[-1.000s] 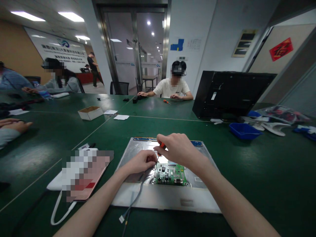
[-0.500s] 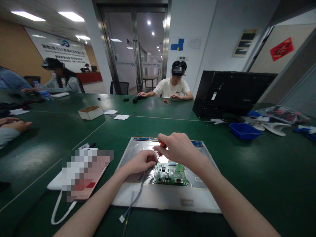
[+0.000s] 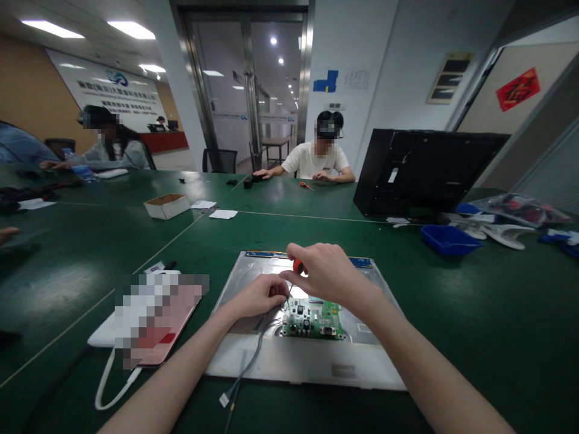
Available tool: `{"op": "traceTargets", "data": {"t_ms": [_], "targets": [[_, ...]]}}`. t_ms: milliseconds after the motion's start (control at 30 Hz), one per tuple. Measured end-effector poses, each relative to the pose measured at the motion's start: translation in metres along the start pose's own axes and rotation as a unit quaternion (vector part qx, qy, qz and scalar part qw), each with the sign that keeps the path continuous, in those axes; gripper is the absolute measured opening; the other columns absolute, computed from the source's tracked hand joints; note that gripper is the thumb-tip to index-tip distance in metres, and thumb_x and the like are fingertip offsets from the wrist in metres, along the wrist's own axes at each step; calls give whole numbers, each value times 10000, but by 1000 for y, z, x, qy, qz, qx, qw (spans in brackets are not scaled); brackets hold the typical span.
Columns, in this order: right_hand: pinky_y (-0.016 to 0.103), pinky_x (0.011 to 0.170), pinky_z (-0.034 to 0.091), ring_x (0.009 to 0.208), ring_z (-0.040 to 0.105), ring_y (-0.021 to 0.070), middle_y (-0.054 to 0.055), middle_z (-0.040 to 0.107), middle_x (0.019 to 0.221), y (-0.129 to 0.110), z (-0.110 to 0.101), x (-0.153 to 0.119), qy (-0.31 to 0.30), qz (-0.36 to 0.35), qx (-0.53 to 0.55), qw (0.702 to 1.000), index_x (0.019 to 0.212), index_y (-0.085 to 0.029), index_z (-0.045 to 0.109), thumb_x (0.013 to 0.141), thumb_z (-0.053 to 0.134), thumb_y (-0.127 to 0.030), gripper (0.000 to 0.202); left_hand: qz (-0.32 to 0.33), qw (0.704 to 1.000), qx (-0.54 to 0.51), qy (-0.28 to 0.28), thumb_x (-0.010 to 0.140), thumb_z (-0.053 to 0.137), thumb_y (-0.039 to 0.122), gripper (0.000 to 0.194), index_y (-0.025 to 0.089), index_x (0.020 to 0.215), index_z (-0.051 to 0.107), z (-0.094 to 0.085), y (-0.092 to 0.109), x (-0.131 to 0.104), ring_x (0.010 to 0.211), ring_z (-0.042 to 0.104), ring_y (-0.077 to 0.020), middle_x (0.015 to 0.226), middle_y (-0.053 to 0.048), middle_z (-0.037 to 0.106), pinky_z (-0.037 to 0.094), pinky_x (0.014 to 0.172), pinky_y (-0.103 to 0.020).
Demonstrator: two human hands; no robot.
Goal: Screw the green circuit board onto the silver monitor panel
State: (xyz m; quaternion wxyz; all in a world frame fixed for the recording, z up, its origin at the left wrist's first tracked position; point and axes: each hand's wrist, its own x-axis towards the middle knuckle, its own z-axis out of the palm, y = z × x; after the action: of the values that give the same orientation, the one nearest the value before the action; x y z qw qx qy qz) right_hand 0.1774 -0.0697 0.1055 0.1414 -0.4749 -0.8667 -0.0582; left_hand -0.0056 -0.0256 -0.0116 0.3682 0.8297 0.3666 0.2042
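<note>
My right hand (image 3: 323, 268) is closed around the red and black handle of a screwdriver (image 3: 297, 266). The screwdriver's shaft slants down to the upper left corner of a green circuit board (image 3: 312, 318). That board lies on the silver metal back of a display panel (image 3: 253, 358). Beside the screwdriver's tip is my left hand (image 3: 265, 295), its fingers curled and pinched together at the board's corner; what is between them, if anything, is hidden. A grey cable (image 3: 253, 361) with a white plug runs from under my left hand over the panel's front edge.
A phone (image 3: 181, 319) and a white power bank (image 3: 106, 328) with a cable lie to the left. On the right are a blue tray (image 3: 450, 240) and a black monitor (image 3: 425, 172). An open box (image 3: 167, 206) stands farther back. A person (image 3: 321, 157) sits across the green table.
My right hand and the screwdriver handle have shifted very slightly. My left hand has stayed in place. Another person's hands at the left edge have drawn back mostly out of view.
</note>
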Motion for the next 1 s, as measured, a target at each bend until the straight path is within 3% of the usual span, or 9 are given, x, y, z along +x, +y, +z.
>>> {"op": "traceTargets", "data": {"t_ms": [100,333,567,700,800,1000], "targets": [[266,501,174,595,537,138,17,645,704,1,2,1,4,12,-20,1000,894,-224,538,869,440,-459,256,0,1000,0,-3,753,538,150,78,149,794,605,-1,2,0,628,523,-125,680,11,576,391,576,-216],[260,496,201,614,514,116,11,648,805,-1,-2,-1,1,-13,36,999,961,-200,481,769,507,-256,202,16,1000,-8,3,742,536,133,90,142,810,594,-2,3,-1,623,499,-121,684,13,554,392,571,-212],[259,500,199,617,529,126,2,646,739,2,-1,0,-9,-12,16,1000,929,-231,516,861,479,-464,245,4,1000,1,3,764,540,147,68,144,800,597,-2,6,-1,625,520,-122,684,11,572,392,581,-217],[265,493,183,611,527,122,-1,644,744,2,2,1,-1,-2,11,1000,938,-226,511,856,472,-339,146,7,1000,8,2,753,548,142,68,145,796,600,-2,6,-1,619,509,-120,673,17,561,385,576,-212],[262,491,196,641,538,124,14,649,823,1,3,-1,11,-14,47,999,971,-202,482,774,505,-250,204,13,1000,5,1,752,544,135,73,144,803,596,-1,5,-1,614,503,-117,671,21,554,385,575,-209],[264,503,198,670,557,143,11,654,803,2,3,0,17,-17,43,999,930,-217,490,817,507,-349,175,21,1000,18,10,754,556,132,34,148,769,582,0,5,0,599,491,-114,655,25,541,371,558,-210]]}}
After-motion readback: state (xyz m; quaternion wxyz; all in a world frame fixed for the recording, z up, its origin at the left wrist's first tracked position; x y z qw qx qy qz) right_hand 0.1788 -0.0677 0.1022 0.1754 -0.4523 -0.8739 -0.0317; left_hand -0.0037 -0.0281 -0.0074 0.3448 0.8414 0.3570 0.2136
